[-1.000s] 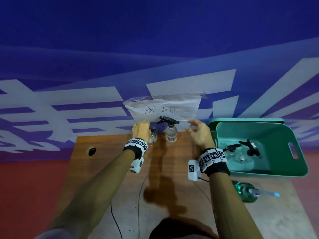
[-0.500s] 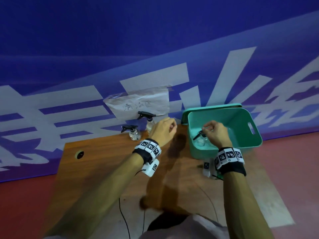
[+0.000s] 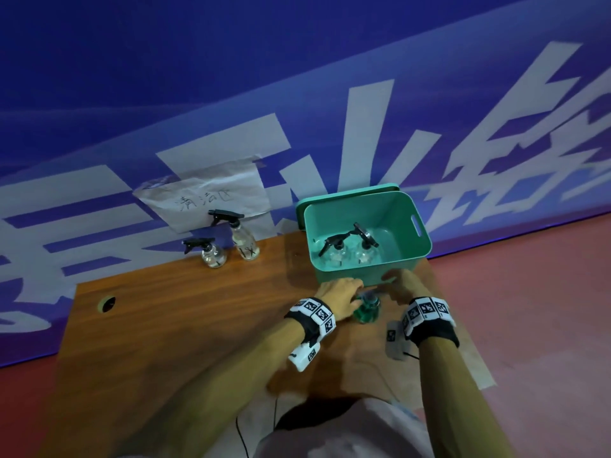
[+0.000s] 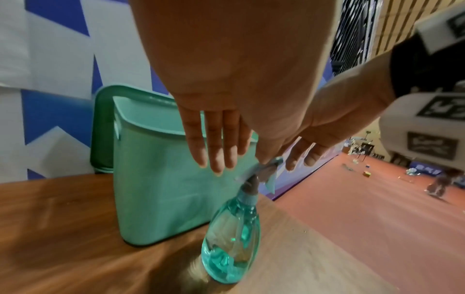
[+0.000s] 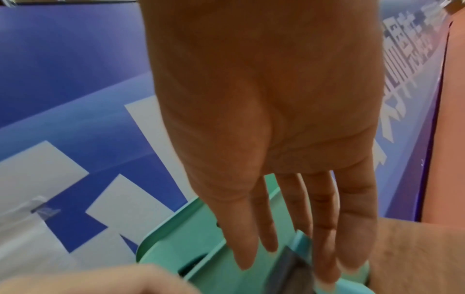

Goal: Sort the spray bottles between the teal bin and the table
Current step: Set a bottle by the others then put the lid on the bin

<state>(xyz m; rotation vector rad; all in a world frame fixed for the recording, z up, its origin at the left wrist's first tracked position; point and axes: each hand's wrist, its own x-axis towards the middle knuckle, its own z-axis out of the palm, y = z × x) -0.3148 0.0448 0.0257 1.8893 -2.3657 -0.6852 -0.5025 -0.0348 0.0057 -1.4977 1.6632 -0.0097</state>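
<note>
A green spray bottle (image 3: 366, 310) with a grey-blue head stands upright on the wooden table (image 3: 182, 309), just in front of the teal bin (image 3: 406, 226). My left hand (image 3: 340, 294) hovers at its left with straight fingers (image 4: 216, 151), holding nothing. My right hand (image 3: 401, 284) comes in from the right. Its straight fingertips (image 4: 264, 159) touch the spray head (image 4: 266, 171) of the green bottle (image 4: 231, 238). Two clear bottles with black heads (image 3: 335, 251) (image 3: 365, 246) lie in the bin. A short clear bottle (image 3: 213, 254) and a taller one (image 3: 243, 241) stand at the table's back.
A paper sign (image 3: 205, 196) is taped to the blue banner wall behind the standing bottles. The table has a cable hole (image 3: 107, 304) at the left, and a thin cable (image 3: 243, 434) runs off its near edge. Red floor lies to the right, past the table edge.
My left hand left the short bottle standing at the back, and my right hand came out of the bin. Both moved to the green bottle, which lay on its side and now stands.
</note>
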